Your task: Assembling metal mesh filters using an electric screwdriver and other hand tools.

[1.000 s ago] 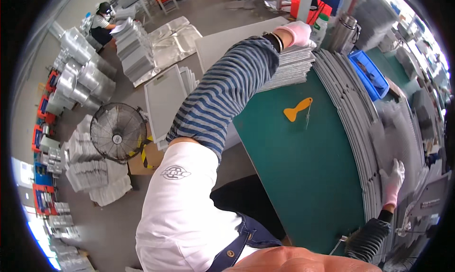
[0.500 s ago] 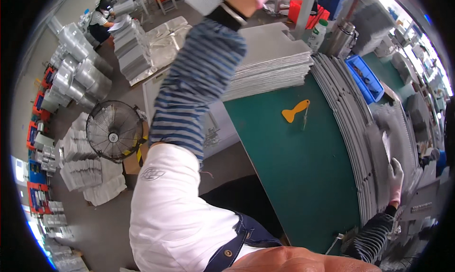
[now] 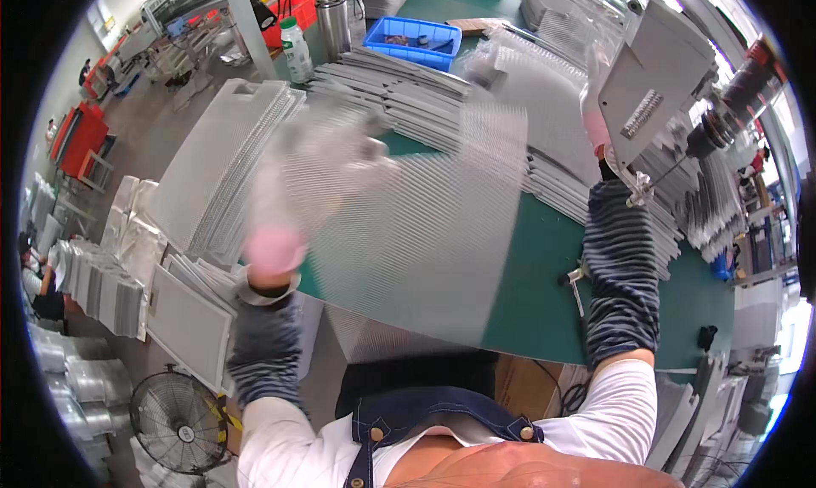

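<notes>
A thin, see-through mesh sheet [image 3: 416,241] spans the middle of the green table, its lower end reaching past the near edge. At the sheet's left side is my left hand [image 3: 276,233], in a white and pink glove; motion smears its fingers, so its grip cannot be made out. My right hand [image 3: 597,118], gloved too, reaches up at the right beside a pile of mesh sheets [image 3: 540,88]. A grey plate with a coil spring [image 3: 650,71] partly covers that hand, and its fingers do not show clearly.
Stacked grey panels [image 3: 217,161] stand at the left, with long grey strips [image 3: 391,84] across the back. A white bottle [image 3: 295,50], a steel flask [image 3: 332,22] and a blue bin [image 3: 414,42] sit behind. A powered screwdriver [image 3: 735,105] hangs at right; a fan [image 3: 183,420] is lower left.
The view has swung to the right. My left arm has come down from the far stack to the table's left side, and the mesh sheet now lies across the view; the yellow scraper no longer shows.
</notes>
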A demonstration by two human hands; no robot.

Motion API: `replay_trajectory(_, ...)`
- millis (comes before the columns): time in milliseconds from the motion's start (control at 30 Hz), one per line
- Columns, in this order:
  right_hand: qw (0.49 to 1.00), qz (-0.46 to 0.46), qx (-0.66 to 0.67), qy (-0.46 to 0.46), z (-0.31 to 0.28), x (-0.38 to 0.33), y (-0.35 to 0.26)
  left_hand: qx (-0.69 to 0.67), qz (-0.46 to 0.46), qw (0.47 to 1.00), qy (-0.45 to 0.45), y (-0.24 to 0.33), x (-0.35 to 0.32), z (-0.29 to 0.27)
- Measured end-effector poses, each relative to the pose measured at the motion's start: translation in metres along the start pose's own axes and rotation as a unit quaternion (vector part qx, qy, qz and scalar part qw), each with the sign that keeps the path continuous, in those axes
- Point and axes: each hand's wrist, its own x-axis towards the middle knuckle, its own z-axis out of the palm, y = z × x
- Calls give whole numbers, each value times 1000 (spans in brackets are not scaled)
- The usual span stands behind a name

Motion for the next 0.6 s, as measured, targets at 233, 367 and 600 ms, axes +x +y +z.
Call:
replay_trajectory(233, 973, -54, -208, 86, -25, -28, -120, -110, -245, 961, 69, -128, 13, -130)
replay_trajectory(367, 994, -105, 43, -9, -13, -54, -120, -144, -253, 957, 12, -142, 22, -141)
replay_trajectory(600, 996, -85, -18, -36, 2, -52, -119, -67, -235, 968, 60, -138, 15, -141)
